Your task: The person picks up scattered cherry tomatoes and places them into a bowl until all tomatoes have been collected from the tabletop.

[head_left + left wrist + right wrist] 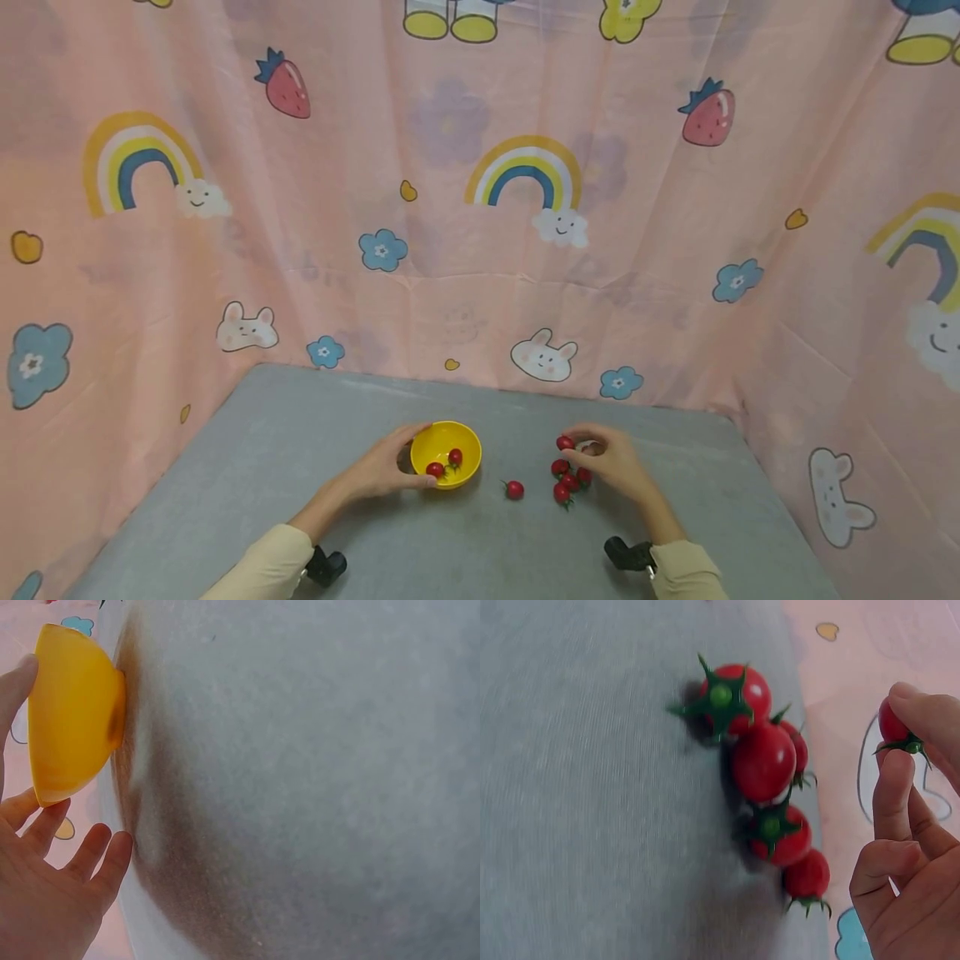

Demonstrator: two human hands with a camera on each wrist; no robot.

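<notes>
My left hand grips a small yellow bowl by the rim, thumb on one side and fingers on the other. In the left wrist view the bowl shows from the side, with its foot toward the grey tabletop. Two red cherry tomatoes lie inside it. My right hand pinches another cherry tomato between thumb and fingertip, its green stem end pointing down toward the palm side. Just under that hand sits a cluster of cherry tomatoes, several of them touching.
One lone cherry tomato lies between the bowl and the cluster. The grey table is backed by a pink patterned curtain that also hangs along both sides. Black wrist mounts are strapped below each hand.
</notes>
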